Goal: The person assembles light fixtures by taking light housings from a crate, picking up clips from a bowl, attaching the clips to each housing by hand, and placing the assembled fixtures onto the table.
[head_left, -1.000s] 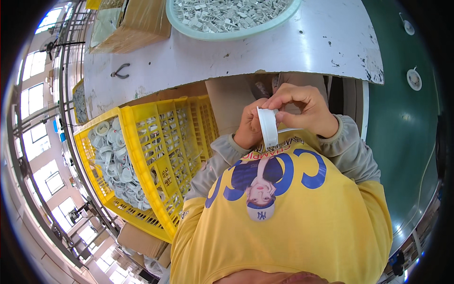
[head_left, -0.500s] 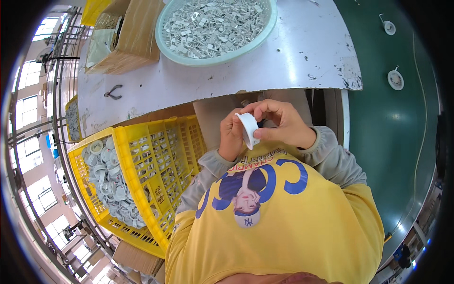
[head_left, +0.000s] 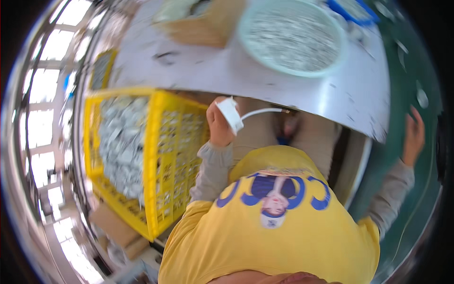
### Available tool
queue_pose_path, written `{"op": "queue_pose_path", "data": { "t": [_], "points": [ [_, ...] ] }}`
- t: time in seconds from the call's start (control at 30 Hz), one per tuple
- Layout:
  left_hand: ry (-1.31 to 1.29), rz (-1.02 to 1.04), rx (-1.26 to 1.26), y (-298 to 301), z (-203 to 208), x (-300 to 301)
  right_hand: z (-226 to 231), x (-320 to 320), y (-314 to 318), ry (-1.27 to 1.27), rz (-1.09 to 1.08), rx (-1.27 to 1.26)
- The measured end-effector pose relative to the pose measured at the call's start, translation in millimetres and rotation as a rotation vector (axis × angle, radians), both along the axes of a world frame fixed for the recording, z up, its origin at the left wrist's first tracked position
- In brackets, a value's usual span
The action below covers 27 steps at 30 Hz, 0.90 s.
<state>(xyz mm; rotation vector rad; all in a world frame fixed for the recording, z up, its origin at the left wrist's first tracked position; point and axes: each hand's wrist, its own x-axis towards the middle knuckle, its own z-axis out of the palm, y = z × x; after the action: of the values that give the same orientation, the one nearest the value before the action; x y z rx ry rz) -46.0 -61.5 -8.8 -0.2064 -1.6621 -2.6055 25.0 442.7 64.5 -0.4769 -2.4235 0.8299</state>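
Observation:
My left hand [head_left: 219, 125] grips a white round, flared plastic housing [head_left: 230, 115] in front of my body, beside the yellow crate. From the housing a white cable [head_left: 260, 111] curves off to the right, its tip lying over my lap. Far to the right, my right hand [head_left: 414, 136] is stretched out over the green surface [head_left: 378, 182] with its fingers apart and nothing seen in them. Just beyond its fingertips lies a white round piece [head_left: 422, 98], blurred by motion.
A yellow crate [head_left: 152, 161] full of white plastic parts stands on my left. On the white table [head_left: 208, 75] are a pale green basin [head_left: 338, 61] of small parts, a cardboard box [head_left: 208, 31], dark-handled pliers [head_left: 164, 57] and a blue tray [head_left: 362, 13].
My right hand has let go of the white housing and swung far right over the green surface. My left hand keeps the housing, its cable now showing. The whole view has shifted.

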Motion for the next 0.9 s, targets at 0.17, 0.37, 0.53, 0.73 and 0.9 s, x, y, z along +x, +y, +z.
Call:
{"op": "queue_pose_path", "data": {
  "t": [0.17, 0.37, 0.53, 0.73, 0.9],
  "points": [
    [0.174, 0.635, 0.082, -113, 35, -25, -96, 92, 287, -0.324, -0.216, 0.668],
    [0.492, 1.195, 0.054, -211, 65, 9, -155, 103, 338, -0.354, -0.122, -0.008],
    [0.332, 0.971, 0.121, -172, 45, 7, -155, 127, 367, -0.423, -0.088, 0.125],
    [0.176, 0.663, 0.052, -74, 29, -2, -50, 56, 172, -0.032, 0.052, -0.113],
    [0.101, 0.365, -0.017, 0, 11, -5, 49, 29, -51, -0.145, 0.354, -0.396]
  ]
}}
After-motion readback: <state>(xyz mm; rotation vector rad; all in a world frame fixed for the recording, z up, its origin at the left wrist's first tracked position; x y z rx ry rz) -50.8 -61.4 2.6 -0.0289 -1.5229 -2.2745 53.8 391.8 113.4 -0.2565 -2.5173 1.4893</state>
